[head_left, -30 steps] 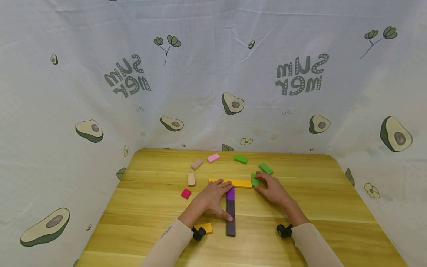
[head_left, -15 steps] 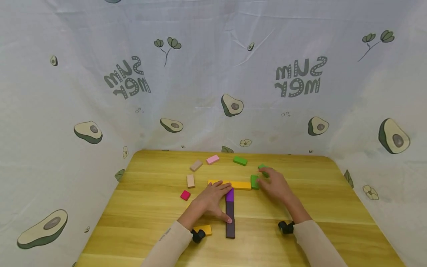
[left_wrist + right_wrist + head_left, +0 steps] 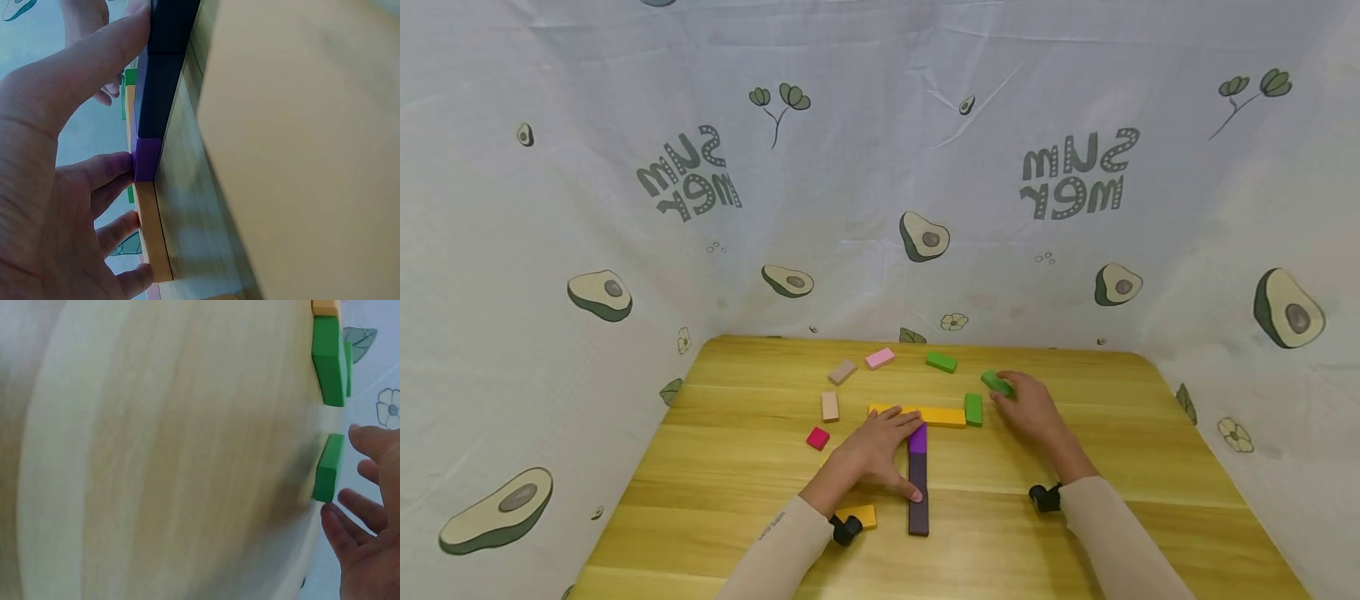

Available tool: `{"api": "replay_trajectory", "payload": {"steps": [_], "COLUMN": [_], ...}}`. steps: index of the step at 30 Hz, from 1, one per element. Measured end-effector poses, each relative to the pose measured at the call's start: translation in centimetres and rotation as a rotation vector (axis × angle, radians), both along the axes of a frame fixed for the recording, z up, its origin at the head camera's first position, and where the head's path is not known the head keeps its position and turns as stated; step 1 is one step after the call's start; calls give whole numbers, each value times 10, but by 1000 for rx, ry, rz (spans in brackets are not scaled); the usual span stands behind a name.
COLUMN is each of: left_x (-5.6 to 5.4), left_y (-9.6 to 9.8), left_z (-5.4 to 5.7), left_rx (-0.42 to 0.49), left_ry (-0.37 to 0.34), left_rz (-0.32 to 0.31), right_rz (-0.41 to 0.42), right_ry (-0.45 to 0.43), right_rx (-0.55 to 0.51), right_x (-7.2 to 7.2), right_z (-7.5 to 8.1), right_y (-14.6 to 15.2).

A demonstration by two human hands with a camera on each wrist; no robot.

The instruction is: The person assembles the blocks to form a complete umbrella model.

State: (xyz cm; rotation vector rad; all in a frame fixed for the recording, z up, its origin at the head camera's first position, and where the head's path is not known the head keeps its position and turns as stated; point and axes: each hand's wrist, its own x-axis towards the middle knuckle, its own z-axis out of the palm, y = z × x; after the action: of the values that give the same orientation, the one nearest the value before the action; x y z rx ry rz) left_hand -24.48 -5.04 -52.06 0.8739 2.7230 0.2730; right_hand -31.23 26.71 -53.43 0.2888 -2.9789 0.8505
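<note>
In the head view, my left hand (image 3: 874, 450) rests spread on a T-shaped row of blocks. Its fingertips touch the yellow blocks (image 3: 943, 417) and the purple block (image 3: 917, 439), and its thumb lies on the dark blocks (image 3: 918, 515). My right hand (image 3: 1028, 410) is at a slanted green block (image 3: 997, 382), thumb and fingers spread to either side of it. The right wrist view shows fingertips right at the near end of this green block (image 3: 329, 469), with a gap beside the thumb. Another green block (image 3: 973, 410) stands at the yellow row's right end.
Farther back on the wooden table (image 3: 737, 467) lie a third green block (image 3: 941, 362), a pink block (image 3: 880, 359) and two beige blocks (image 3: 830, 407). A small red block (image 3: 817, 438) is at the left. A yellow block (image 3: 861, 517) sits by the left wrist. Printed cloth (image 3: 850, 167) hangs around.
My right hand has let go of the green block at the end of the yellow row and moved back and right to the slanted green block. The left hand stays put.
</note>
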Motion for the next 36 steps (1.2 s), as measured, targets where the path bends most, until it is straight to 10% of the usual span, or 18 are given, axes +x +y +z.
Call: {"api": "replay_trajectory", "payload": {"steps": [36], "left_x": [0], "left_y": [-1], "left_z": [-1], "left_rx": [32], "left_ry": [-18], "left_rz": [3], "right_rz": [3], "right_ry": [38], "right_rx": [-56], "right_x": [-18], "right_z": [-3], "right_y": [-24]}}
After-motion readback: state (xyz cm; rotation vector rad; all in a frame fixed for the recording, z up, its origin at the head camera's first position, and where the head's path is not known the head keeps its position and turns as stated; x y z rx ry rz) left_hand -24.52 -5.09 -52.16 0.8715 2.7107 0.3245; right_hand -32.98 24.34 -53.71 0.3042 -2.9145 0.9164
